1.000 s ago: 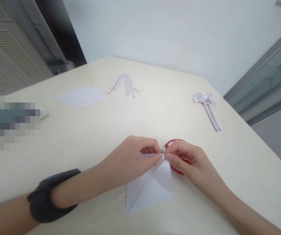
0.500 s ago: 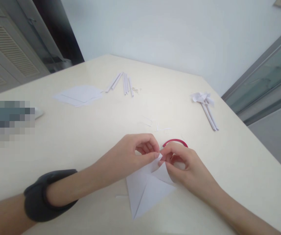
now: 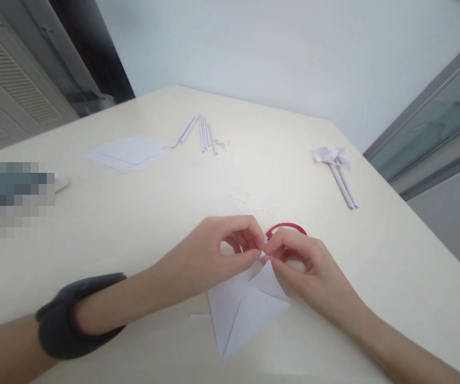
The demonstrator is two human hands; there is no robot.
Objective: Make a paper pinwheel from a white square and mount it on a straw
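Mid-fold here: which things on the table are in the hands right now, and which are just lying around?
In hand:
left hand and right hand, both pinching the top corner of the folded white paper.

Lying about:
red scissors handle behind the right hand
paper sheets
rolled paper sticks
finished paper pinwheels
paper scraps

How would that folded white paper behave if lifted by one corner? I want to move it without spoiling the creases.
The folded white paper looks thin, so it would probably droop and feel very light. Both hands, left hand and right hand, pinch its top tip, suggesting flaps spring open. It lies flat and likely slides easily on the smooth table.
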